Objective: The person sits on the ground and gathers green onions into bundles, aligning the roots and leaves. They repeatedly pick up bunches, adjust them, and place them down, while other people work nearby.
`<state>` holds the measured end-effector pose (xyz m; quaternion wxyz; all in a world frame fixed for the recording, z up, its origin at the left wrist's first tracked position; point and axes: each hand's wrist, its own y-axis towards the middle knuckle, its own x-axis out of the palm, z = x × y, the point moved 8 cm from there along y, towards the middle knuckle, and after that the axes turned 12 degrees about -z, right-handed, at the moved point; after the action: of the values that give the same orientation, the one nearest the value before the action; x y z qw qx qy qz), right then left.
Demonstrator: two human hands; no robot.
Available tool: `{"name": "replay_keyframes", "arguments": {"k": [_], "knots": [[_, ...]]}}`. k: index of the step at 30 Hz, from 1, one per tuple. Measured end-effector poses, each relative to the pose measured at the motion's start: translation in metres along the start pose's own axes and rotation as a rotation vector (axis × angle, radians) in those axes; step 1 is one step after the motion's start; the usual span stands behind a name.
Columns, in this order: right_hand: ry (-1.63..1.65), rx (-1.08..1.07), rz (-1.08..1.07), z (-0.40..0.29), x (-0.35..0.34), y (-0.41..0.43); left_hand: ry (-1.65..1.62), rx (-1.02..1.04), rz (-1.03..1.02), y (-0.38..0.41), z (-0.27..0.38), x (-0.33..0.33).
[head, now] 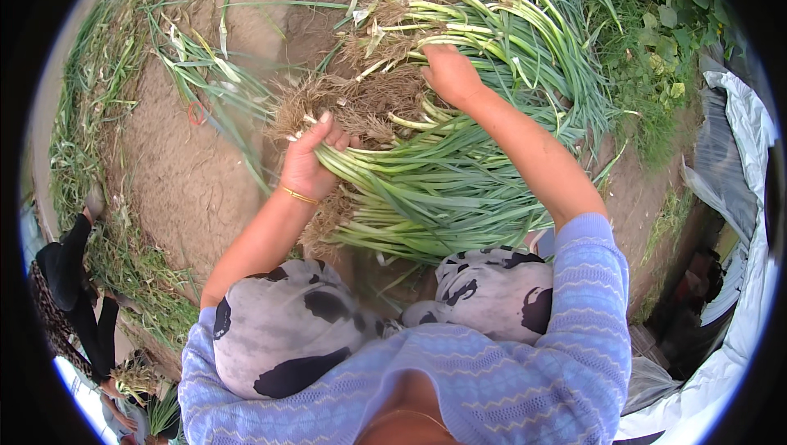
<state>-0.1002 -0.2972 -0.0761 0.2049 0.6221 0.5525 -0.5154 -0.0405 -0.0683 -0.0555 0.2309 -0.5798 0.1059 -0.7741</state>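
My left hand (pixel 312 159) is closed around a bunch of green allium stalks (pixel 369 165), its thumb near the pale root ends. Brown fibrous roots (pixel 289 110) stick out beyond that fist, and the long leaves trail right. My right hand (pixel 452 76) reaches into the upper pile of the same stalks (pixel 522 45), fingers curled at the pale stems near the roots. Its fingertips are partly hidden. Another bundle of stalks (pixel 381 230) lies nearer my knees, under the leaves of the held bunch. Loose soil and roots (pixel 390 91) fill the gap between my hands.
Scattered leaves (pixel 215 76) and a small red ring (pixel 196 113) lie on bare ground at left. Dry plant litter (pixel 98 94) lines the left edge. Another person (pixel 80 297) is at lower left, with stalks. Leafy plants (pixel 664 27) and plastic sheeting (pixel 738 156) border the right.
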Motion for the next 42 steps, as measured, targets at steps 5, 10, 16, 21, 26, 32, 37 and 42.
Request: {"name": "replay_keyframes", "arguments": {"k": [5, 10, 16, 21, 26, 32, 37, 42], "knots": [[-0.167, -0.049, -0.066, 0.025, 0.031, 0.010, 0.071, 0.010, 0.073, -0.007, 0.005, -0.010], [0.044, -0.221, 0.086, 0.031, 0.002, -0.023, 0.009, 0.019, 0.112, -0.016, 0.003, -0.015], [0.519, 0.002, 0.025, 0.039, -0.028, -0.047, 0.012, 0.026, 0.138, -0.013, 0.002, -0.008], [0.668, -0.215, 0.010, -0.066, -0.087, -0.050, -0.026, 0.045, 0.145, -0.010, 0.009, 0.007], [0.677, -0.163, -0.323, -0.128, -0.062, -0.042, 0.108, 0.247, -0.142, -0.004, 0.038, 0.041], [0.535, -0.235, -0.382, -0.158, -0.044, -0.051, 0.310, 0.273, -0.178, -0.012, 0.045, 0.067], [0.268, -0.421, 0.040, -0.176, -0.074, -0.059, 0.300, 0.263, -0.132, -0.009, 0.047, 0.066], [0.086, -0.361, 0.103, -0.173, -0.064, -0.061, 0.184, 0.329, -0.044, 0.002, 0.045, 0.040]]}}
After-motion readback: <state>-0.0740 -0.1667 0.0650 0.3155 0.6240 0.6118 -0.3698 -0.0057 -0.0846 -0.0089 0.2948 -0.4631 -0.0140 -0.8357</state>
